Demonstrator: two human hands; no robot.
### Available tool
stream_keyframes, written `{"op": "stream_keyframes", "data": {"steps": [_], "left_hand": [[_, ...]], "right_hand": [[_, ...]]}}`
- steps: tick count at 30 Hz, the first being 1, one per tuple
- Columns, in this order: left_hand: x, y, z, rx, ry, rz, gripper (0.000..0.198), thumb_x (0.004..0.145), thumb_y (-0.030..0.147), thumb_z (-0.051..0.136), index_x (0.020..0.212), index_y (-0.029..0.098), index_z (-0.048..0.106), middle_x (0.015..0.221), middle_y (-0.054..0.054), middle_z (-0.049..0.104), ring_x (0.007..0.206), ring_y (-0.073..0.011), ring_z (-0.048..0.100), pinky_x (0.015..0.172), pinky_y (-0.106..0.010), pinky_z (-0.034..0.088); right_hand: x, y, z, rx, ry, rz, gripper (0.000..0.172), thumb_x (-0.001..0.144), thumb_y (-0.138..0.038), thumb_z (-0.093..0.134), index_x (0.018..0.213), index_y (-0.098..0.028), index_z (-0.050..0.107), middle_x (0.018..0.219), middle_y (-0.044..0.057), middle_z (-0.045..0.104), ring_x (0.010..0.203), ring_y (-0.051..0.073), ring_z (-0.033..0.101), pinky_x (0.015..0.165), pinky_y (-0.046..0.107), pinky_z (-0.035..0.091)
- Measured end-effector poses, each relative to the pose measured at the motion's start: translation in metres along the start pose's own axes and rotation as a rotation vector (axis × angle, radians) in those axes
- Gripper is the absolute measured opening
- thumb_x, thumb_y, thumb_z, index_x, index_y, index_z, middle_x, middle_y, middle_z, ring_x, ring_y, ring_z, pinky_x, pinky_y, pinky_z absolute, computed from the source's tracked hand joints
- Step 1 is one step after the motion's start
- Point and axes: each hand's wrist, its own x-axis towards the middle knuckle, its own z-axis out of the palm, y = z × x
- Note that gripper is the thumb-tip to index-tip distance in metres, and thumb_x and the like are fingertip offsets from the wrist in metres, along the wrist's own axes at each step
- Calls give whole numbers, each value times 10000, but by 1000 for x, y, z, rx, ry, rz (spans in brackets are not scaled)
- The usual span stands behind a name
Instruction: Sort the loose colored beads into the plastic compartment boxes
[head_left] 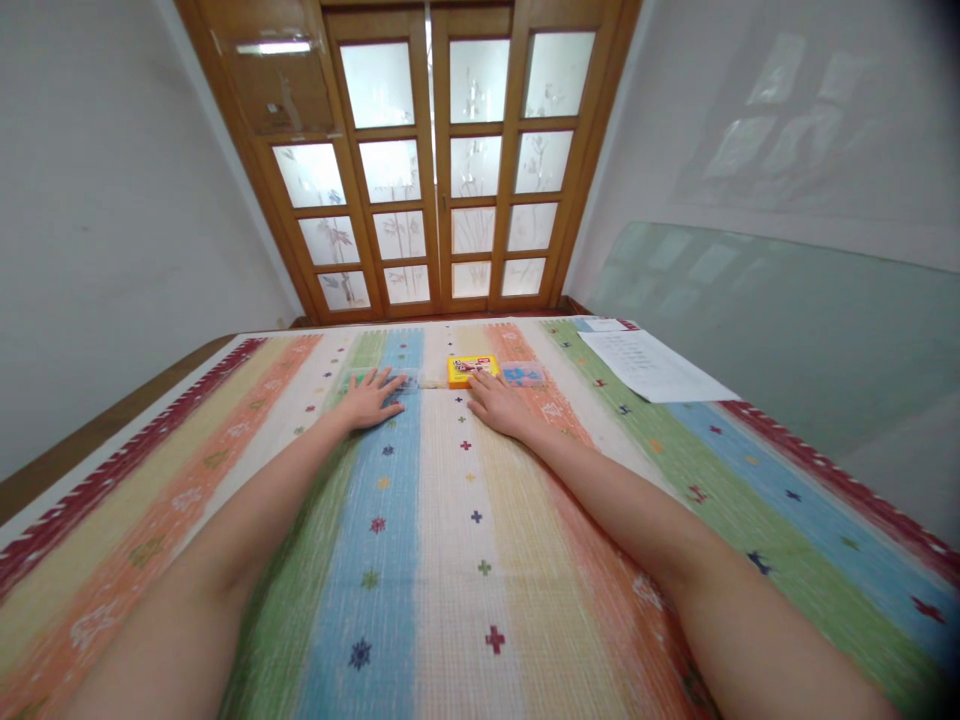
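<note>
My left hand lies with its fingers spread over a clear plastic item with some green showing at its left. My right hand reaches to a small yellow box with red lettering, its fingers stretched out and resting at the box's near right side. Just right of that hand lies a clear item with blue contents. Between the clear plastic and the yellow box is a small pale thing, too small to make out. Both hands are low on the striped cloth, apart from each other.
A striped, patterned tablecloth covers the table. White paper sheets lie at the far right. A greenish glass panel leans along the right wall, and wooden glazed doors stand beyond the far edge.
</note>
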Motion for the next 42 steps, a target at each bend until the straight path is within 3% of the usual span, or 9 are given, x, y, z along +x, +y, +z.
{"op": "stream_keyframes", "data": {"steps": [12,18,21,25,29,33,42], "left_hand": [[-1,1,4,-58,40,-6,782,989,758,333,1674,403,201,1771,-55,107,1614,-415,99,1229,-711,119],[-5,5,6,-70,105,-45,769,1005,695,378,1679,363,211,1767,-57,134,1624,-362,105,1262,-655,95],[-10,-1,10,-57,210,-116,740,1015,657,381,1669,330,270,1758,-64,182,1623,-341,122,1276,-627,107],[-14,-19,19,-85,239,-334,737,994,695,368,1622,310,398,1731,-111,261,1594,-421,182,1223,-710,179],[-9,-26,26,-60,228,-306,749,997,671,385,1616,251,417,1686,-151,354,1592,-368,228,1276,-579,169],[2,-12,28,-27,273,-292,686,1038,584,337,1597,202,444,1645,-179,415,1598,-319,230,1302,-520,83],[24,42,12,-83,236,-323,721,1027,608,338,1640,228,358,1673,-160,377,1587,-416,209,1262,-654,114]], "right_hand": [[-1,-7,-5,-8,-32,6,611,1044,-487,473,1551,-144,450,1663,173,372,1571,316,278,1276,526,224],[-4,-4,-10,-17,-40,7,552,1061,-498,430,1530,-212,484,1670,129,369,1567,298,278,1257,515,250],[-7,0,-11,-77,10,81,521,1065,-467,407,1514,-221,505,1671,128,367,1561,320,269,1259,558,208],[-8,7,-9,-137,49,287,538,1051,-475,418,1512,-212,510,1649,164,389,1531,370,297,1230,608,215],[-8,12,-8,-154,12,353,572,1050,-524,404,1545,-247,479,1622,164,424,1498,388,347,1206,604,249],[-7,19,-10,-172,-54,316,606,1051,-560,379,1578,-266,439,1669,150,356,1502,388,340,1210,587,242],[-12,73,-16,-164,-50,293,628,1029,-534,429,1589,-251,442,1655,167,381,1476,408,368,1196,631,254]]}}
